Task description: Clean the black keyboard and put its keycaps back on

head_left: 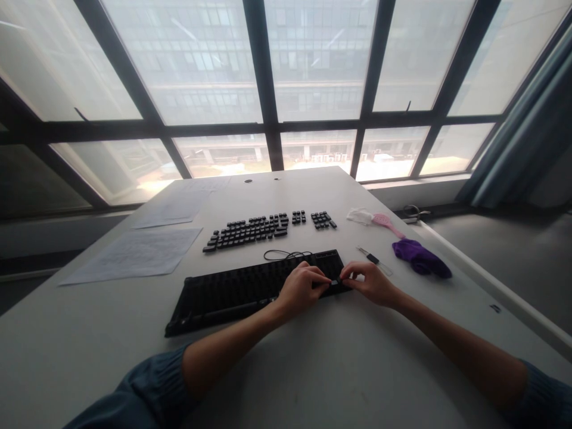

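A black keyboard (232, 292) with its keycaps off lies at a slant on the white table. Over its right end, my left hand (304, 284) has thumb and fingers pinched together, tips against the keyboard's front edge. My right hand (367, 281) meets it from the other side, also pinched and touching the same corner. A small pale piece shows between the fingertips, too tiny to name. Behind the keyboard, loose black keycaps (252, 231) lie in keyboard order, with smaller groups of keycaps (322, 220) to their right. The keyboard's cable (286, 255) is coiled at its back edge.
Right of the keyboard lie a thin wire tool with a black grip (372, 258), a purple cloth (420, 258), a pink brush (388, 223) and a white tissue (360, 215). Paper sheets (134, 253) cover part of the left side. A small dark item (495, 308) sits near the right edge.
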The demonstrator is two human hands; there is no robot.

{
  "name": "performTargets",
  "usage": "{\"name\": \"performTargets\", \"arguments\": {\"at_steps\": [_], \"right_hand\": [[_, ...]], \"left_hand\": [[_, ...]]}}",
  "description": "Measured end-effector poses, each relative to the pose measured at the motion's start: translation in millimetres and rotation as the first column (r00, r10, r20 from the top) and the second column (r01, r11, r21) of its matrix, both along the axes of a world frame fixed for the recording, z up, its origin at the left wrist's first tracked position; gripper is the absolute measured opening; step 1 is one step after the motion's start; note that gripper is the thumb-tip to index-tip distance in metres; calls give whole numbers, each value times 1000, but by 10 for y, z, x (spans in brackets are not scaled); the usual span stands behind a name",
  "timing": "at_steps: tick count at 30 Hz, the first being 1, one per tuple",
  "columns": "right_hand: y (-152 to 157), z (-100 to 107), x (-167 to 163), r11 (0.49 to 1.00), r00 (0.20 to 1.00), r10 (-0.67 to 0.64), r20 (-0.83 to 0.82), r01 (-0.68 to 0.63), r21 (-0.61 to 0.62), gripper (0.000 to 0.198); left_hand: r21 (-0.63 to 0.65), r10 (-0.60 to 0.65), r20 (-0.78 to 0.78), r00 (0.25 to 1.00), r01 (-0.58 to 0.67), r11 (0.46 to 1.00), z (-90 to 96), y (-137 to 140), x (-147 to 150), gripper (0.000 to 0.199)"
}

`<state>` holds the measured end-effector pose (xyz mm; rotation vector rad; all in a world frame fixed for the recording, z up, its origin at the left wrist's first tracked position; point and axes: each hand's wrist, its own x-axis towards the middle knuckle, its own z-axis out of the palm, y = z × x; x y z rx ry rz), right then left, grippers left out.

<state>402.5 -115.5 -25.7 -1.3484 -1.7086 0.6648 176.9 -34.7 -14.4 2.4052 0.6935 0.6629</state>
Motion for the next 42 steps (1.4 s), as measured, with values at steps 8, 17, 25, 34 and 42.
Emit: {"name": "performTargets", "arguments": {"at_steps": [8, 17, 25, 34, 42], "right_hand": [[-30, 42, 36, 996, 996, 32, 82, -38, 77, 8], [-50, 39, -7, 972, 954, 79, 291, -139, 190, 13], [-42, 75, -6, 969, 888, 57, 457, -160, 190, 21], [2, 148, 24, 977, 879, 35, 475, -131, 170, 9], [1335, 233, 306, 851, 745, -497, 445, 518, 82, 17]], "left_hand": [[233, -54, -85, 995, 73, 970, 12, -66, -10, 18], [549, -30, -352, 935, 232, 803, 121, -164, 36, 15], [611, 3, -390, 921, 256, 749, 121, -258, 41, 18], [396, -1, -249, 968, 103, 913, 118, -193, 64, 15], [343, 12, -58, 998, 9, 939, 222, -203, -44, 19]]}}
